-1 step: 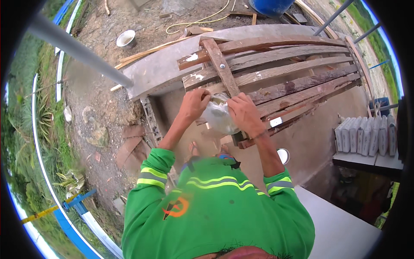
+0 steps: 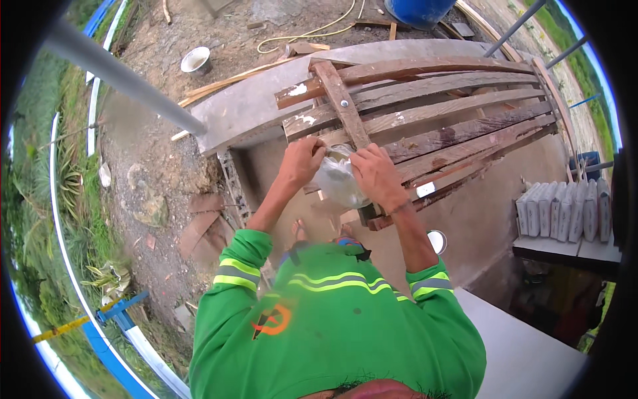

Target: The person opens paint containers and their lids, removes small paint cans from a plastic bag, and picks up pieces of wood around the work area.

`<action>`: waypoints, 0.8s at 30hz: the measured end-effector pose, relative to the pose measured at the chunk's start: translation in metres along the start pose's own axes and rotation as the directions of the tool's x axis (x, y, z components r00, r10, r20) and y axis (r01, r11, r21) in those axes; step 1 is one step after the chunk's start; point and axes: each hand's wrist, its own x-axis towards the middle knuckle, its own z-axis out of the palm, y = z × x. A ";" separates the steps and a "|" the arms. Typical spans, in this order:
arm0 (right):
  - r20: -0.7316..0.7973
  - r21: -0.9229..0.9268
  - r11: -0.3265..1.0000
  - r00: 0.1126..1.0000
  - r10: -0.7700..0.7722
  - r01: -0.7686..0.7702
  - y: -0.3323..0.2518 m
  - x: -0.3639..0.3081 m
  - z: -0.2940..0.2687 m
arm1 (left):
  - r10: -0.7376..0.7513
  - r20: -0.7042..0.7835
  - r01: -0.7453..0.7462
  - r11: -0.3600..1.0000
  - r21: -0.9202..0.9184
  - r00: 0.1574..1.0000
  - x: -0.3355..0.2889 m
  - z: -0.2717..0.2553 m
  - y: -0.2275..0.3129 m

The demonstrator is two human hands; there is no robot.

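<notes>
A clear plastic bag [image 2: 337,183] hangs between my hands in front of my body, its mouth spread apart at the top. My left hand [image 2: 302,159] pinches the left side of the bag's rim. On the opposite side, the fingers of my right hand [image 2: 376,174] are closed on the rim. Something is inside the bag, but the plastic blurs it. Just beyond the bag is the near end of a slatted wooden bench [image 2: 399,124], with a crosspiece [image 2: 340,104] bolted over the slats.
Wrapped packages [image 2: 565,211] stand in a row on a ledge at the right. A white round container [image 2: 436,241] is on the floor by my right forearm. A grey post [image 2: 133,86] rises at the left; a white bucket [image 2: 196,61] and blue drum [image 2: 420,10] stand beyond the low wall.
</notes>
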 end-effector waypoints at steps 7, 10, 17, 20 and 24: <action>0.279 -0.198 0.951 0.916 0.288 -0.238 -0.005 0.019 0.000 | -0.139 -0.166 0.114 0.982 -0.154 0.976 0.006 0.014 -0.004; 0.344 -0.141 0.942 0.877 0.335 -0.305 -0.011 0.021 0.000 | -0.230 -0.159 0.180 0.943 -0.279 0.960 0.009 0.016 -0.012; 0.241 -0.207 0.926 0.901 0.362 -0.316 -0.019 0.026 0.027 | -0.170 -0.042 0.145 0.924 -0.355 0.985 0.001 0.019 -0.022; 0.177 -0.169 0.925 0.913 0.367 -0.340 -0.013 0.023 0.045 | -0.167 0.020 0.159 0.886 -0.436 0.986 -0.002 0.018 -0.024; 0.216 -0.093 0.928 0.902 0.373 -0.361 -0.013 0.028 0.028 | -0.123 -0.102 0.083 0.941 -0.328 0.987 -0.003 0.027 -0.045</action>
